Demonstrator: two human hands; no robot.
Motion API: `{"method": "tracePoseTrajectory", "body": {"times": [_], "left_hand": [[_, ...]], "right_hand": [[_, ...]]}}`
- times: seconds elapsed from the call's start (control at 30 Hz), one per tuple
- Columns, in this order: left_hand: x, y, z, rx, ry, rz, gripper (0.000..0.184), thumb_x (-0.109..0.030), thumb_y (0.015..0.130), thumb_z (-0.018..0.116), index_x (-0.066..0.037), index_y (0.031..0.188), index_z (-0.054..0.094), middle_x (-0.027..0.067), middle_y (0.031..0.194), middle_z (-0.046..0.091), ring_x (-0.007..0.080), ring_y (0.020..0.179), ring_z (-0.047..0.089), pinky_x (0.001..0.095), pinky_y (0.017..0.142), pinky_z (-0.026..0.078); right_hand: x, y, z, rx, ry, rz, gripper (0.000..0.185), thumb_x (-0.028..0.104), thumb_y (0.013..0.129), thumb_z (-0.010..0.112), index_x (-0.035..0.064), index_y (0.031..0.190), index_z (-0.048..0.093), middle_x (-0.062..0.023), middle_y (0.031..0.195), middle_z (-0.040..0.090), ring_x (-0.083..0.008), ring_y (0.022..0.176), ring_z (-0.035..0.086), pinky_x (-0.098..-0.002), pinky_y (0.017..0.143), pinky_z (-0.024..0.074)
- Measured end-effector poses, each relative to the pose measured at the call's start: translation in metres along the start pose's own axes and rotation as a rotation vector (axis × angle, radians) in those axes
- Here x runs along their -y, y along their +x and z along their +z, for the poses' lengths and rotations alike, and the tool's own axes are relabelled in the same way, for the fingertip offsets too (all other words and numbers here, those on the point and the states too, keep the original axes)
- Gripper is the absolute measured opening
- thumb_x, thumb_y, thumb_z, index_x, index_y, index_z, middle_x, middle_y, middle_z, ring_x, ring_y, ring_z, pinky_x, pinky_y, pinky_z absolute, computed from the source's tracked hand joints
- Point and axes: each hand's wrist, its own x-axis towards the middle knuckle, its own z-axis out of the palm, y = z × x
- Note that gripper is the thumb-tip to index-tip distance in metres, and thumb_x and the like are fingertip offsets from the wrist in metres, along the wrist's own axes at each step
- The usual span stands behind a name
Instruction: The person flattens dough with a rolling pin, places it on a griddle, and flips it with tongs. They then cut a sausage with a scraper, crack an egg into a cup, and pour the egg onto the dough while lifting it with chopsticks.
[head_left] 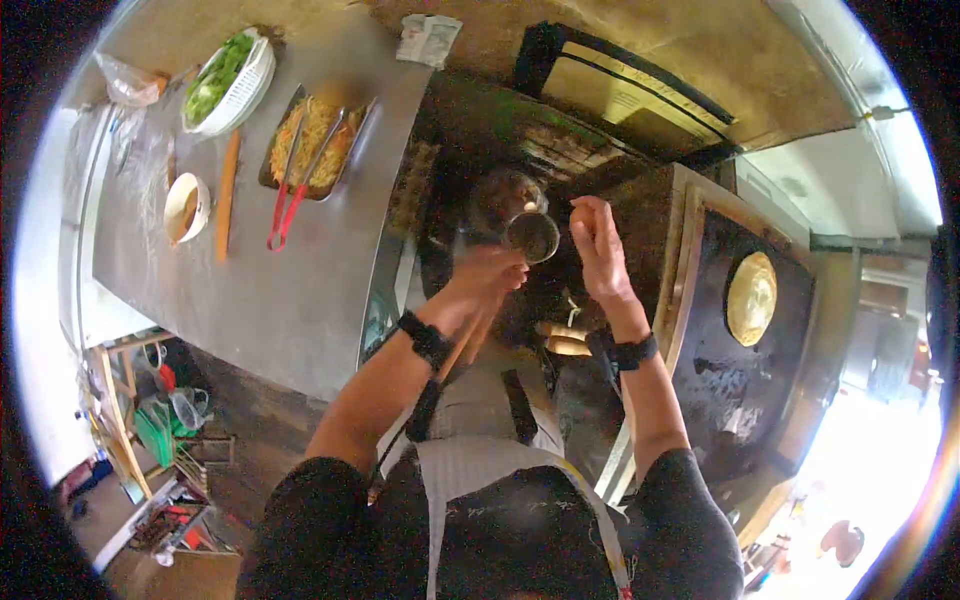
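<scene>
My left hand point(490, 268) is closed around a small round cup point(532, 237), whose open rim faces me. To its right, my right hand point(600, 250) is raised with its fingers curled around a brownish, rounded thing that looks like an egg point(582, 214). The two hands are apart, over a dark space between the steel counter and the griddle. Just beyond the cup is a shiny round vessel point(508, 195), its contents too dim to make out.
A round flatbread point(752, 298) lies on the dark griddle point(725, 390) at right. The steel counter point(310, 290) at left bears a tray of yellow shreds point(320, 135) with red-handled tongs point(290, 215), a rolling pin point(228, 195), a sauce bowl point(187, 210) and a basket of greens point(245, 90).
</scene>
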Motion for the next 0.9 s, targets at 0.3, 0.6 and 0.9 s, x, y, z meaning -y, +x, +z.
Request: {"method": "tracePoseTrajectory", "body": {"times": [0.3,0.6,0.9], "left_hand": [[-0.008,0.031,0.014,0.058,0.022,-0.016,0.023,-0.021,0.08,0.069,0.0,0.083,0.061,0.0096,0.076,0.063,0.0173,0.064,0.062,0.0269,0.057,0.052],[-0.008,0.063,0.006,0.096,0.228,0.107,0.031,-0.026,0.076,0.064,-0.002,0.057,0.062,0.0061,0.056,0.06,0.0124,0.053,0.059,0.0263,0.05,0.045],[-0.034,0.065,-0.003,0.103,0.505,0.151,0.03,-0.03,0.078,0.061,-0.004,0.063,0.065,0.0069,0.06,0.063,0.0173,0.055,0.062,0.03,0.053,0.049]], "right_hand": [[0.014,0.022,-0.011,0.233,-0.4,-0.172,0.026,0.001,0.085,0.045,-0.0019,0.112,0.044,-0.0155,0.104,0.046,-0.0272,0.09,0.052,-0.0359,0.082,0.0447],[0.036,0.037,0.006,0.079,-0.377,-0.126,0.01,0.007,0.09,0.043,0.001,0.098,0.044,-0.018,0.095,0.049,-0.0351,0.086,0.052,-0.0431,0.074,0.044],[0.033,0.043,0.019,-0.02,-0.562,-0.171,0.02,0.023,0.094,0.043,0.0041,0.101,0.044,-0.0161,0.083,0.053,-0.0363,0.081,0.054,-0.0413,0.073,0.0439]]}}
